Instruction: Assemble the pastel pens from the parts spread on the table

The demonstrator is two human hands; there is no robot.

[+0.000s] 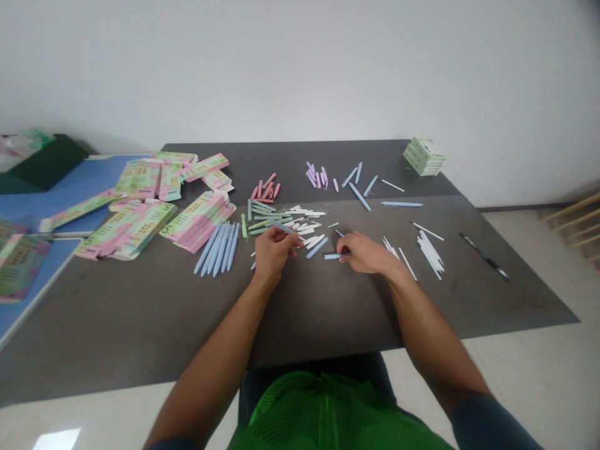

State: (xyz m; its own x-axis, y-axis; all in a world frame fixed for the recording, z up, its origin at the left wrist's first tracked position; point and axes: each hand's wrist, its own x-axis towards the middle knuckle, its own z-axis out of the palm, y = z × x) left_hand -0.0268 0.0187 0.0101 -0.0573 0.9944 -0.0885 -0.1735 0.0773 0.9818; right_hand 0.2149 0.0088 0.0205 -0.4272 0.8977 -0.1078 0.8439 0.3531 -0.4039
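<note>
My left hand is closed around a slim light-blue pen barrel, which sticks out past the fingers. My right hand is closed, its fingertips at a short blue pen piece; a second blue tip shows above the fingers. Between the hands lie a loose blue piece and a scatter of white pen parts. Left of my left hand, several blue pen barrels lie side by side. Green pen parts lie just beyond that hand.
Pink-and-green flat cartons cover the left side. Red pieces, purple pieces and blue pens lie farther back. White refills and a black pen are to the right. Small green boxes stand at the back right corner.
</note>
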